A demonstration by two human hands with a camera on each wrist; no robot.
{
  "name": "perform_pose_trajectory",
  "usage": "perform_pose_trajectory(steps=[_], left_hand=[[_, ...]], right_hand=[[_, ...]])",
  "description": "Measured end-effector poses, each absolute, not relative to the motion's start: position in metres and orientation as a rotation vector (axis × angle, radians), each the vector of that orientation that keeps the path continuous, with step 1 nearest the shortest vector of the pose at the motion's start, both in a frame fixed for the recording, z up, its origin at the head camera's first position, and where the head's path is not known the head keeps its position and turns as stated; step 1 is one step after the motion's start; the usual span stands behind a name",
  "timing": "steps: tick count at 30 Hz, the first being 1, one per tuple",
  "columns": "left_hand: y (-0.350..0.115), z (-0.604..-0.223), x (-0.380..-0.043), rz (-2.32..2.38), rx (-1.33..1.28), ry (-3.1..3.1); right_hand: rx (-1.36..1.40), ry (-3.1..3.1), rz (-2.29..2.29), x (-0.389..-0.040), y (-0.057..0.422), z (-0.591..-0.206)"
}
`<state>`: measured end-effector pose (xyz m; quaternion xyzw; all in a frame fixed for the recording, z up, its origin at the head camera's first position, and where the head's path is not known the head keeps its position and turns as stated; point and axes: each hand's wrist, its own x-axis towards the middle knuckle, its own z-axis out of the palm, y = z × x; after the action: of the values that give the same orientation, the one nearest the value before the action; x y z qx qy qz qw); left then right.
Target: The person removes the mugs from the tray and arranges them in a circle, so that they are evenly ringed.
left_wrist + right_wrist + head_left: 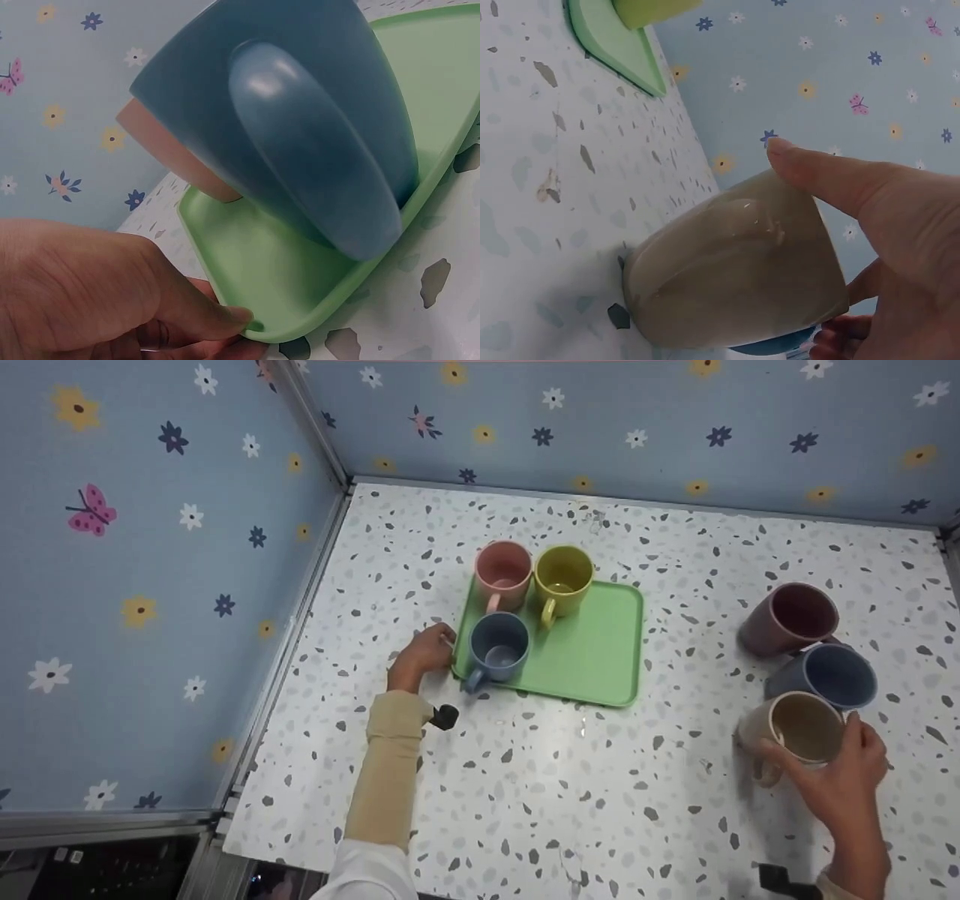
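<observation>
My left hand [424, 654] pinches the near left corner of a green tray [592, 660], thumb on the rim and fingers under it in the left wrist view. On the tray's left side stand a pink mug [504, 574], a yellow mug [564, 577] and a blue mug [300, 97], whose handle hangs over the near edge. At the right, my right hand [844, 772] grips a beige mug [727, 262] at its rim, with the thumb on one side and fingers on the other. Its handle points toward me.
Right behind the beige mug stand a second blue mug [836, 675] and a maroon mug [784, 619], close together on the speckled white table [525, 780]. Flowered blue panels [585, 427] border the table at the back and left.
</observation>
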<state>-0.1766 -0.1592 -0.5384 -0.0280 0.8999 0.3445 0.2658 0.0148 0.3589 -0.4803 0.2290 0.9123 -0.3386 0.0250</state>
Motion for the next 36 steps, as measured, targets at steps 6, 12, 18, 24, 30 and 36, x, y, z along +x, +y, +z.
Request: perform_pose_trajectory(steps=[6, 12, 18, 24, 30, 36], left_hand=[[-0.159, -0.539, -0.178, 0.939, -0.080, 2.425], [-0.161, -0.541, -0.178, 0.954, -0.088, 2.417], [-0.158, -0.540, -0.177, 0.932, -0.097, 2.408], [-0.159, -0.539, -0.177, 0.927, -0.080, 2.415], [-0.162, -0.539, -0.178, 0.935, -0.081, 2.433], [-0.162, -0.541, -0.178, 0.948, -0.089, 2.419]], right_hand=[[0.677, 3.047, -1.198, 0.003, 0.344, -0.469], [0.418, 3.209, -1.381, -0.017, 0.324, -0.462], [0.156, 3.273, -1.418, -0.042, 0.303, -0.458], [-0.061, 3.267, -1.455, -0.065, 0.279, -0.452], [-0.198, 3.218, -1.572, -0.099, 0.255, -0.456], [-0.283, 3.153, -1.593, -0.128, 0.232, -0.464]])
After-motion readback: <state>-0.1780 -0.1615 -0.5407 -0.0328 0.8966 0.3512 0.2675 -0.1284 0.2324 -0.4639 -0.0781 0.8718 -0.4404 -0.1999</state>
